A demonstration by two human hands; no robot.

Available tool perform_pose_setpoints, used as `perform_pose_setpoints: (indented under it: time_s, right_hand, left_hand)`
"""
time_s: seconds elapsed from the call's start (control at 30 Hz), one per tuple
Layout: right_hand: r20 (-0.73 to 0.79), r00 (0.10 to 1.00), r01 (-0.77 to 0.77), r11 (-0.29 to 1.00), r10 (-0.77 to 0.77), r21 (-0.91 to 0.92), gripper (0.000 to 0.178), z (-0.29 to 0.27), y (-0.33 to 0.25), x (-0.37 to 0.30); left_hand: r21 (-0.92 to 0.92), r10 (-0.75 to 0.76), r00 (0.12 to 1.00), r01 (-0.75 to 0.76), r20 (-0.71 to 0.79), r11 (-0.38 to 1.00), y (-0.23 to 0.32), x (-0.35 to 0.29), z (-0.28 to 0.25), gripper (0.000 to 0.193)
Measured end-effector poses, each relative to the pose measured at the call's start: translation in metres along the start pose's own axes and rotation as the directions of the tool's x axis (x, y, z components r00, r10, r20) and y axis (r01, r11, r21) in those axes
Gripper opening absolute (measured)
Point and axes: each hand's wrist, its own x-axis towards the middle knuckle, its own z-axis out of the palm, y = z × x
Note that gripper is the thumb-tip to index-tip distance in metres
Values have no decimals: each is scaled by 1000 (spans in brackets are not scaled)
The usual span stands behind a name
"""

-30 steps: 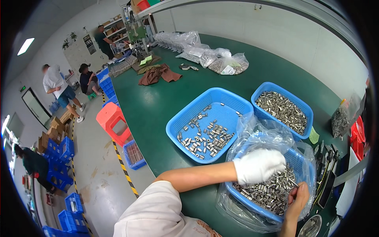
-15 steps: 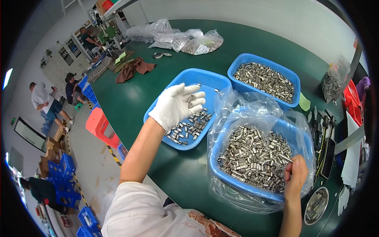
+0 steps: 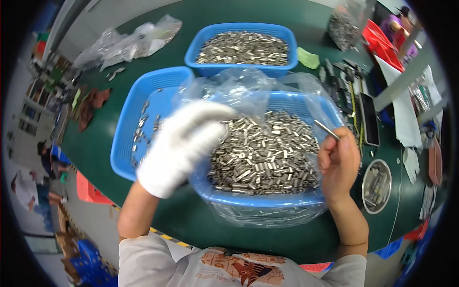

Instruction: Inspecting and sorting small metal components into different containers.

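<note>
My left hand (image 3: 179, 146), in a white glove, is smeared by motion over the near left rim of the plastic-lined blue basket (image 3: 258, 200). Its fingers reach rightward with a gap between them, and no part shows in them. Small silver metal sleeves (image 3: 265, 155) fill this basket in a loose heap. Bare, my right hand (image 3: 340, 162) pinches a thin metal rod (image 3: 327, 129) between thumb and fingers at the basket's right side. The rod points up and left. The left blue basket (image 3: 125, 129) holds scattered metal parts, partly hidden behind the glove.
Another blue basket (image 3: 191, 55), full of metal parts, stands at the back. To the right are hand tools (image 3: 342, 91), a dark phone-like slab (image 3: 369, 119) and a round metal bowl (image 3: 377, 186) with parts. Clear bags (image 3: 138, 45) lie at the back left.
My view has swung to the right. My left hand, earlier palm up over the left basket with small parts on it, has moved toward the lined basket. My right hand has raised the rod.
</note>
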Motion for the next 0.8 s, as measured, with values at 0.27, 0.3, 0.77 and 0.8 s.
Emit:
perform_pose_setpoints:
  time_s: [0.27, 0.3, 0.77, 0.8]
  right_hand:
    - [122, 989, -87, 995, 81, 43, 18, 4, -2, -6]
    - [127, 989, -83, 996, 78, 36, 18, 4, -2, -6]
    - [255, 957, 184, 970, -139, -160, 16, 1, -3, -4]
    - [258, 958, 167, 973, -122, -160, 16, 0, -4, -5]
  left_hand:
    - [579, 380, 865, -502, 328, 642, -19, 56, 114, 25]
    - [617, 365, 861, -508, 353, 601, -16, 52, 116, 23]
    - [577, 135, 862, -435, 488, 691, -27, 14, 106, 20]
    - [516, 192, 858, -450, 476, 729, -26, 15, 106, 19]
